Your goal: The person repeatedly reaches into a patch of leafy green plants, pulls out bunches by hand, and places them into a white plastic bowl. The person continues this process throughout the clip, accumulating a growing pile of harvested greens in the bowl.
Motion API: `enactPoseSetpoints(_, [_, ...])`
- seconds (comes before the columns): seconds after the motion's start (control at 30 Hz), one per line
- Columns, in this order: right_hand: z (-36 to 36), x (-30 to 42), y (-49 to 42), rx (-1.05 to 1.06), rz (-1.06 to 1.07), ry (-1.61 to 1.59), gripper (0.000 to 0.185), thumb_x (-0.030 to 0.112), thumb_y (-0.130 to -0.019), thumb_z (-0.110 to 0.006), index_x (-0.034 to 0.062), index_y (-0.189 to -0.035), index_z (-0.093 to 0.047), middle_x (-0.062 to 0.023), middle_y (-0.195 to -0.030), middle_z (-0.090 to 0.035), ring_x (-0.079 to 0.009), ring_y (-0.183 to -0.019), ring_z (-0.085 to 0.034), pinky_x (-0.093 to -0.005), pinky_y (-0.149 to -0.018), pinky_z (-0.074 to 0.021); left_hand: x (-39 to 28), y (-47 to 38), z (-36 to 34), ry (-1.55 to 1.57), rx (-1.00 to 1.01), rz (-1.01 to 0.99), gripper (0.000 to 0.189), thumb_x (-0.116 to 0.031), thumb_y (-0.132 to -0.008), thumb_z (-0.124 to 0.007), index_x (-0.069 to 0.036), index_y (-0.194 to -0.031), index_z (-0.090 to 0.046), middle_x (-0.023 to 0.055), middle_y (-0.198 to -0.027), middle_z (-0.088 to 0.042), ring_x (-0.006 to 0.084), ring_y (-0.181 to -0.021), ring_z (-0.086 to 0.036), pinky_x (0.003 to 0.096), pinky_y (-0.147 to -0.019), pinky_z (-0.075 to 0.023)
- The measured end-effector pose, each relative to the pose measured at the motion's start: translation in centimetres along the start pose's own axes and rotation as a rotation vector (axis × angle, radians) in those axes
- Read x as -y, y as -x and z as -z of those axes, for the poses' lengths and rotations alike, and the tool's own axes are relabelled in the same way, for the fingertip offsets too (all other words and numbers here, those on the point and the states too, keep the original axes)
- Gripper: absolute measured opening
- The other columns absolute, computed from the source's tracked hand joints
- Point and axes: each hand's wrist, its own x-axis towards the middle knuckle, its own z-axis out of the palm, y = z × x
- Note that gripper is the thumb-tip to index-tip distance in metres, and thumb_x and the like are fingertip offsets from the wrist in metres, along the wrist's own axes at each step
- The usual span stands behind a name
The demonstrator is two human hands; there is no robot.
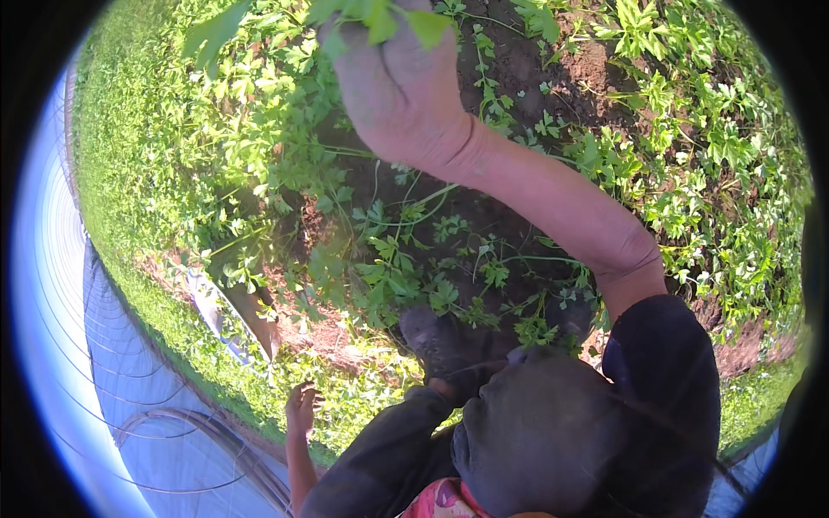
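Observation:
My right hand is raised at the top of the view, back of the hand towards me. Its fingers are mostly hidden, and bright leafy green sprigs stick out over it, so it appears to grip them. The picture's edge cuts off part of this bunch. Down at the lower left, my left hand hangs beside my bent knee with its fingers loosely curled and apart. Nothing shows in it. Lobed-leaf plants like celery or parsley grow and lie on dark soil before my feet.
My shoe stands among the plants below my dark trousers. To the left lies a white and blue object with a brown inner face, perhaps a bag. Denser foliage spreads at right. Blue sheeting with curved hoops borders the bed.

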Motion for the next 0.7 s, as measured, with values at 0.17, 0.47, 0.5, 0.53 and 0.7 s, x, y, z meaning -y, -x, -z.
enactPoseSetpoints(0.17, [-12.1,7.9,4.8,0.930,0.156,0.013,0.048,0.034,-0.088,-0.057,-0.0019,-0.119,-0.046,-0.0208,-0.105,-0.053,-0.0285,-0.071,-0.063,-0.0384,-0.059,-0.0546,-1.5,-1.1,-0.9,-0.023,0.087,-0.013,0.030,-0.015,-0.093,-0.053,0.002,-0.117,-0.056,0.0089,-0.090,-0.066,0.0150,-0.077,-0.064,0.0268,-0.069,-0.0502])
enactPoseSetpoints(0.47, [2.8,-0.8,3.2,0.569,-0.407,0.255,0.024,0.030,-0.089,-0.057,0.0062,-0.086,-0.059,-0.0135,-0.063,-0.060,-0.0343,-0.059,-0.059,-0.0431,-0.059,-0.0477,-11.1,0.9,-2.0,-0.282,0.039,-0.221,0.021,-0.017,-0.094,-0.054,0.002,-0.089,-0.062,0.0093,-0.069,-0.064,0.0123,-0.060,-0.059,0.0282,-0.057,-0.0451])
enactPoseSetpoints(0.5, [5.5,-2.0,3.2,0.538,-0.408,0.289,0.026,0.031,-0.092,-0.055,0.0060,-0.084,-0.060,-0.0148,-0.063,-0.060,-0.0360,-0.058,-0.059,-0.0438,-0.058,-0.0469,-15.9,2.1,-2.5,-0.385,0.082,-0.292,0.023,-0.017,-0.094,-0.054,0.002,-0.087,-0.062,0.0085,-0.065,-0.061,0.0109,-0.057,-0.055,0.0284,-0.055,-0.0438])
enactPoseSetpoints(0.53, [7.9,-2.7,2.8,0.581,-0.413,0.365,0.030,0.032,-0.093,-0.054,0.0042,-0.082,-0.060,-0.0171,-0.063,-0.058,-0.0367,-0.059,-0.058,-0.0431,-0.057,-0.0462,-18.9,2.5,-3.5,-0.346,0.111,-0.446,0.024,-0.017,-0.095,-0.052,0.002,-0.085,-0.061,0.0062,-0.062,-0.057,0.0100,-0.055,-0.051,0.0280,-0.053,-0.0421])
enactPoseSetpoints(0.7, [20.8,-4.0,1.7,0.916,-0.665,0.792,0.031,0.028,-0.092,-0.048,-0.0001,-0.084,-0.061,-0.0187,-0.075,-0.063,-0.0358,-0.077,-0.063,-0.0471,-0.071,-0.0491,-38.5,2.0,-14.3,-0.102,0.586,-0.759,0.022,-0.007,-0.097,-0.042,0.000,-0.116,-0.049,-0.0017,-0.065,-0.046,0.0062,-0.055,-0.046,0.0231,-0.051,-0.0410])
